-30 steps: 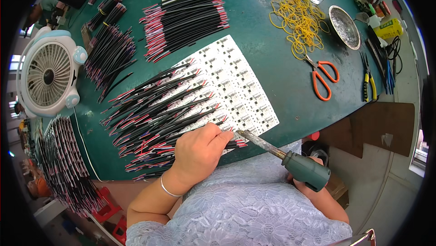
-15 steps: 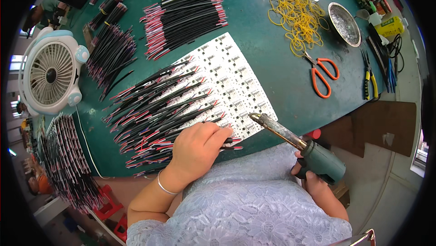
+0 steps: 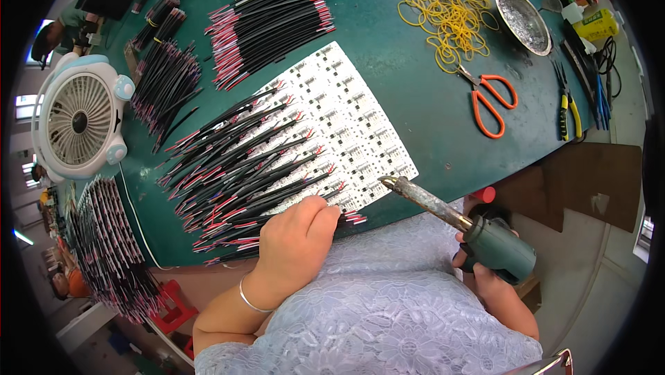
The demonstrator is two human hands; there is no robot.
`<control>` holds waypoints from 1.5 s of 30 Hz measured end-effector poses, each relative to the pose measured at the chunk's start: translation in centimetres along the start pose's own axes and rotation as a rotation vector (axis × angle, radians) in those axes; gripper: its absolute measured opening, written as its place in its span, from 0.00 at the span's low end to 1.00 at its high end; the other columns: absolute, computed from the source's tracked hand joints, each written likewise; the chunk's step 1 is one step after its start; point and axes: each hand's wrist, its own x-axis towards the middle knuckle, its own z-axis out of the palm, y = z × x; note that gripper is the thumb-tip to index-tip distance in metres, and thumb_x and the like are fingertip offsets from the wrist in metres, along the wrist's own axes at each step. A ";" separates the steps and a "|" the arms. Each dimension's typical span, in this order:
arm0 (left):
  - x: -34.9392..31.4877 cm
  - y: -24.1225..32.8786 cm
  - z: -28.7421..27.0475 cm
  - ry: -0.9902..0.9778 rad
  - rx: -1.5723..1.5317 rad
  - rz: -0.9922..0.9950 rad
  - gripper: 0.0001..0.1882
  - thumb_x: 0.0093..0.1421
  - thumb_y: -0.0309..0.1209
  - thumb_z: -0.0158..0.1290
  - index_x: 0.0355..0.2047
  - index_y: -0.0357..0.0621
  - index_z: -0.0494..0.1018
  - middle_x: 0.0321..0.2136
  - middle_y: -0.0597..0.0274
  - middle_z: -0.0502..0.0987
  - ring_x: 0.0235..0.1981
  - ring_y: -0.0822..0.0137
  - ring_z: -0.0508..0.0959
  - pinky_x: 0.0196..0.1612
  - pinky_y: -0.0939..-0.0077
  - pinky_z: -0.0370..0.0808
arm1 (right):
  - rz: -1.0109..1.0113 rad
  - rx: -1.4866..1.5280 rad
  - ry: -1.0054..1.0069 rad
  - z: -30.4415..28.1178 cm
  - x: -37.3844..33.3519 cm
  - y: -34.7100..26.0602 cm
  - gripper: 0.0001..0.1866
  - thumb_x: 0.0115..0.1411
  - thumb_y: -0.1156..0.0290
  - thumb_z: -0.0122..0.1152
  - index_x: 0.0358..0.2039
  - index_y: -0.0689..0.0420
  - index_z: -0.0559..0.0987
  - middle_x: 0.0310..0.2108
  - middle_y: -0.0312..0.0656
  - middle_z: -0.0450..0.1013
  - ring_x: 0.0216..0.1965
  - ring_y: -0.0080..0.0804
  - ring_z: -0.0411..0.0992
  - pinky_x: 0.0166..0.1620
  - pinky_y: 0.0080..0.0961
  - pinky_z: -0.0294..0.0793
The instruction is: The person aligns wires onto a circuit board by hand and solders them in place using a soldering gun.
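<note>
My right hand [image 3: 485, 279] grips the green handle of a soldering gun [image 3: 506, 250]. Its metal barrel slants up and left, and the tip is just off the lower right edge of a white circuit board panel [image 3: 367, 132]. My left hand [image 3: 299, 242] is closed, knuckles up, at the panel's lower edge; whatever its fingers hold is hidden under them. Red and white wire ends [image 3: 355, 218] show just right of that hand. Rows of black-sleeved wires [image 3: 242, 160] lie across the panel's left part, their red tips on the board.
Farther back are a wire bundle [image 3: 277, 25], yellow rubber bands [image 3: 443, 11] and a metal bowl [image 3: 524, 20]. Orange-handled scissors [image 3: 490, 108] and yellow-black pliers [image 3: 566, 108] lie at right. A fan [image 3: 80, 119] stands at left, by more wires [image 3: 166, 84].
My left hand has shifted slightly down and left, its fingers more tucked in. The soldering gun has moved a little right and down. The view has shifted slightly.
</note>
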 end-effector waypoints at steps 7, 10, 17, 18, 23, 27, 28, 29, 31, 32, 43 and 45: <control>-0.3 0.3 0.1 -0.044 0.056 -0.030 0.11 0.48 0.28 0.57 0.35 0.49 0.76 0.24 0.65 0.67 0.21 0.66 0.71 0.19 0.72 0.65 | 0.157 -0.181 -0.244 -0.8 -0.1 -0.5 0.33 0.59 0.44 0.56 0.49 0.64 0.75 0.25 0.41 0.76 0.28 0.28 0.74 0.35 0.23 0.71; -0.2 0.1 0.6 0.062 -0.022 0.013 0.17 0.39 0.19 0.58 0.33 0.46 0.77 0.25 0.63 0.71 0.21 0.62 0.73 0.20 0.70 0.67 | 0.168 -0.189 -0.199 -0.5 0.1 -0.6 0.31 0.60 0.46 0.55 0.47 0.64 0.76 0.23 0.41 0.76 0.26 0.27 0.74 0.33 0.23 0.72; -0.2 0.3 1.1 0.099 -0.013 0.024 0.16 0.40 0.20 0.58 0.33 0.45 0.79 0.23 0.64 0.71 0.19 0.63 0.72 0.19 0.71 0.67 | -0.044 -0.388 -0.343 -0.5 1.5 -1.1 0.07 0.50 0.75 0.60 0.31 0.59 0.79 0.27 0.42 0.76 0.26 0.37 0.76 0.31 0.29 0.74; -0.2 0.3 1.0 0.074 -0.002 0.021 0.16 0.40 0.20 0.58 0.33 0.45 0.79 0.23 0.64 0.70 0.19 0.64 0.72 0.18 0.71 0.67 | -0.051 -0.405 -0.349 -0.6 1.3 -0.9 0.08 0.48 0.76 0.60 0.32 0.59 0.79 0.29 0.43 0.77 0.28 0.40 0.76 0.32 0.31 0.74; -0.2 0.4 1.1 0.037 0.014 0.010 0.16 0.41 0.21 0.58 0.33 0.46 0.80 0.22 0.65 0.69 0.18 0.66 0.71 0.18 0.72 0.66 | -0.059 -0.373 -0.309 -0.3 1.1 -0.4 0.10 0.47 0.78 0.61 0.32 0.59 0.79 0.32 0.44 0.77 0.30 0.43 0.75 0.34 0.32 0.73; -0.2 0.3 1.2 0.048 0.034 0.049 0.10 0.50 0.28 0.57 0.35 0.45 0.79 0.20 0.67 0.62 0.17 0.69 0.68 0.17 0.74 0.65 | -0.088 -0.379 -0.306 -0.1 1.2 -0.3 0.09 0.47 0.78 0.61 0.32 0.60 0.79 0.31 0.44 0.77 0.29 0.42 0.75 0.33 0.31 0.73; -0.1 0.3 1.2 0.046 0.038 0.053 0.10 0.50 0.28 0.57 0.34 0.45 0.79 0.20 0.67 0.62 0.17 0.69 0.68 0.17 0.73 0.65 | -0.088 -0.380 -0.307 0.0 1.5 -0.4 0.09 0.47 0.78 0.61 0.32 0.60 0.79 0.31 0.44 0.77 0.29 0.42 0.75 0.33 0.31 0.73; -0.1 0.3 1.2 0.046 0.037 0.053 0.10 0.50 0.28 0.57 0.34 0.45 0.79 0.20 0.67 0.62 0.17 0.69 0.68 0.17 0.73 0.65 | -0.168 -0.408 -0.312 0.3 2.0 -0.4 0.07 0.51 0.77 0.56 0.32 0.62 0.77 0.25 0.42 0.75 0.23 0.36 0.73 0.28 0.28 0.72; -0.2 0.2 1.3 0.036 0.034 0.046 0.10 0.50 0.28 0.57 0.34 0.45 0.79 0.20 0.67 0.63 0.16 0.68 0.68 0.17 0.73 0.65 | -0.247 -0.436 -0.320 0.5 2.2 -0.5 0.07 0.55 0.75 0.51 0.32 0.65 0.75 0.19 0.41 0.73 0.18 0.30 0.72 0.23 0.24 0.71; -0.2 0.2 1.3 0.037 0.033 0.045 0.10 0.50 0.28 0.57 0.34 0.45 0.79 0.20 0.67 0.63 0.16 0.68 0.68 0.17 0.73 0.65 | -0.235 -0.427 -0.313 0.6 2.2 -0.5 0.07 0.54 0.76 0.51 0.31 0.65 0.75 0.19 0.41 0.73 0.18 0.30 0.72 0.23 0.24 0.71; -0.2 0.3 1.2 0.019 0.012 0.018 0.18 0.39 0.20 0.58 0.34 0.45 0.80 0.21 0.65 0.66 0.17 0.66 0.69 0.18 0.72 0.65 | -0.283 -0.547 -0.357 0.3 2.2 -1.2 0.08 0.56 0.71 0.54 0.29 0.62 0.77 0.19 0.41 0.74 0.19 0.32 0.73 0.25 0.26 0.72; -0.1 0.4 1.1 0.021 0.014 0.015 0.18 0.39 0.20 0.58 0.34 0.46 0.80 0.21 0.65 0.66 0.17 0.66 0.69 0.18 0.72 0.65 | -0.057 -0.417 -0.235 0.2 1.1 -1.2 0.10 0.46 0.78 0.61 0.32 0.59 0.79 0.28 0.42 0.76 0.26 0.40 0.74 0.29 0.30 0.73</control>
